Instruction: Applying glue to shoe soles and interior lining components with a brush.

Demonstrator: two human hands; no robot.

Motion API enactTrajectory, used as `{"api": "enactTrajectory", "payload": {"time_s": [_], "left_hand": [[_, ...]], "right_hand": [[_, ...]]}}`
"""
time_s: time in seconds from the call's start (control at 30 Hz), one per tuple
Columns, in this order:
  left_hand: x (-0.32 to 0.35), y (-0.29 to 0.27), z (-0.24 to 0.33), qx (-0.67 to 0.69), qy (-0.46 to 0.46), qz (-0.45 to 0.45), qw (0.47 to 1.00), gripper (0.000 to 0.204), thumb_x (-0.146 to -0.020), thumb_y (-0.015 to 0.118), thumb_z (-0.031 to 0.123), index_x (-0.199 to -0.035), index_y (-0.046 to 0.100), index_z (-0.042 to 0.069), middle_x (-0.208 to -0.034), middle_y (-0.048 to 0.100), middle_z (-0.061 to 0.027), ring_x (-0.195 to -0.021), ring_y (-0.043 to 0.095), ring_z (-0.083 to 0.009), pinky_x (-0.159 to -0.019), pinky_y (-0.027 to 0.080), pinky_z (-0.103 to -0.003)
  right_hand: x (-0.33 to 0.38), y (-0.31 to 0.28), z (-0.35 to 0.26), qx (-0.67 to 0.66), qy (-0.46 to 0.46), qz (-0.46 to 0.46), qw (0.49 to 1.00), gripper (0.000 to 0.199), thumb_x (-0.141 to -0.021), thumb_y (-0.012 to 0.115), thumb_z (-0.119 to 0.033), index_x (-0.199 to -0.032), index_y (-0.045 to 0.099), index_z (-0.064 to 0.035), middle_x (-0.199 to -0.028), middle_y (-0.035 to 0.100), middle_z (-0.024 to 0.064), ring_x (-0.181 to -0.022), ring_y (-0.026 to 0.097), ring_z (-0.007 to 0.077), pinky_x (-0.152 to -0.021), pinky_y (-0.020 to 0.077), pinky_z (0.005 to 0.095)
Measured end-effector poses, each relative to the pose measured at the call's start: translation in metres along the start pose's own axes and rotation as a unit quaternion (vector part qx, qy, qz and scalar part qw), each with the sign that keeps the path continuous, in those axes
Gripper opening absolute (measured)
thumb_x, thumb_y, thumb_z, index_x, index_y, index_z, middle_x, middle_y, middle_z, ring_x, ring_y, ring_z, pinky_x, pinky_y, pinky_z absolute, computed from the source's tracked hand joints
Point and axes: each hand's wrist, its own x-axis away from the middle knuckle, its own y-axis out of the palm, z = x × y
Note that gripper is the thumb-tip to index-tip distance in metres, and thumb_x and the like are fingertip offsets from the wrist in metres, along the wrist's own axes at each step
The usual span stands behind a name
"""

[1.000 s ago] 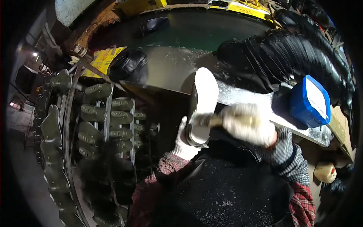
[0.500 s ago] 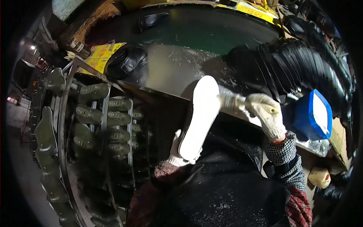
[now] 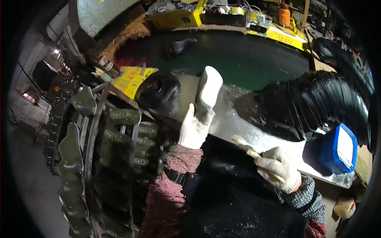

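My left hand [image 3: 195,126], in a white knit glove, grips a white shoe sole [image 3: 208,89] and holds it upright over the grey metal worktop [image 3: 238,115]. My right hand [image 3: 278,168], also gloved, holds a small brush [image 3: 247,147] with its bristles pointing left, low over the worktop's near edge and apart from the sole. A blue tub [image 3: 337,148] stands on the worktop just right of my right hand.
A stack of black soles [image 3: 317,104] lies across the right of the worktop. A black rounded object [image 3: 158,91] sits at its left end. A rack of olive-green soles [image 3: 123,139] stands to the left. A green belt [image 3: 238,55] with a black shoe piece [image 3: 180,46] runs behind.
My left hand has lifted the white sole up and away from me. My right hand with the brush has come off the sole and dropped toward the near edge.
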Motion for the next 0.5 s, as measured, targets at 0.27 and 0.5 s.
{"api": "enactTrajectory", "payload": {"time_s": [0.27, 0.5], "left_hand": [[-0.024, 0.020, 0.198, -0.888, 0.315, 0.224, 0.249, 0.058, -0.086, 0.065, 0.036, -0.136, 0.052, 0.011, -0.122, 0.062, -0.0210, -0.115, 0.057, -0.0396, -0.102, 0.042, -0.045], [-0.008, 0.034, 0.187, -0.903, 0.353, 0.211, 0.123, 0.037, -0.095, 0.043, 0.035, -0.114, 0.066, 0.013, -0.115, 0.065, -0.0170, -0.103, 0.062, -0.0383, -0.091, 0.048, -0.045]], "right_hand": [[0.032, -0.028, -0.004, -0.024, 0.127, 0.010, 0.992, 0.029, -0.075, 0.076, -0.004, -0.103, 0.069, -0.0023, -0.088, 0.063, 0.0137, -0.078, 0.061, 0.0287, -0.069, 0.0492, 0.0385], [0.070, -0.075, -0.018, -0.033, 0.159, 0.111, 0.981, 0.024, -0.077, 0.071, -0.006, -0.100, 0.069, -0.0002, -0.085, 0.065, 0.0131, -0.078, 0.061, 0.0304, -0.074, 0.0497, 0.0411]]}}
